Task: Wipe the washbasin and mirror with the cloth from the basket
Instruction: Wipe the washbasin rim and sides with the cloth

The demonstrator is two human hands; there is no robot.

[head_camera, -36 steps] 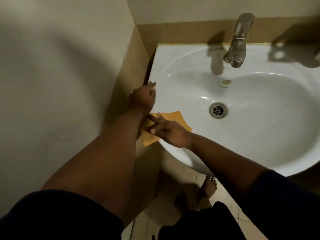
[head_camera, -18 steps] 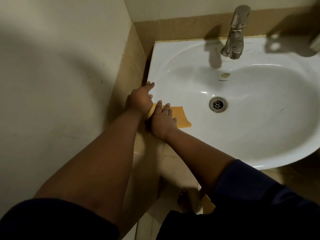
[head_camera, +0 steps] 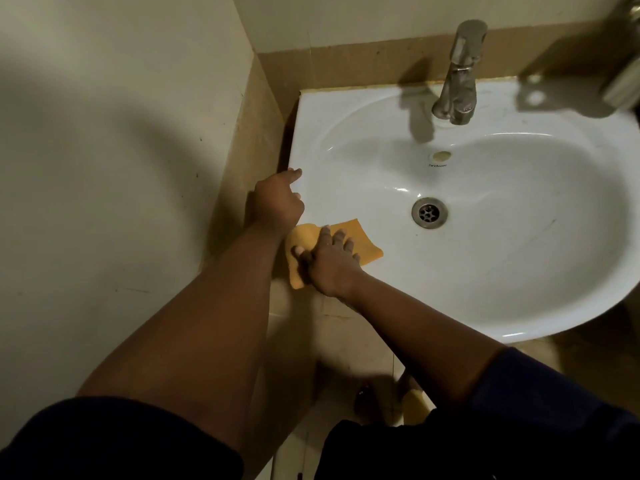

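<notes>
From the head camera, a glossy white ceramic washbasin [head_camera: 519,258] with an oval bowl sits against a beige tiled wall [head_camera: 104,168]. A soft orange cloth [head_camera: 363,244], roughly rectangular and slightly rumpled, drapes over the basin's near-left rim. The right hand [head_camera: 329,261] presses flat on the cloth, fingers spread and nearly straight, thumb at its left fold. The left hand [head_camera: 277,202] rests on the rim's left edge just above the cloth, index finger extended, the rest loosely curled, holding nothing. A brushed metal tap [head_camera: 459,74] stands at the back; a round steel drain [head_camera: 429,213] lies in the bowl.
</notes>
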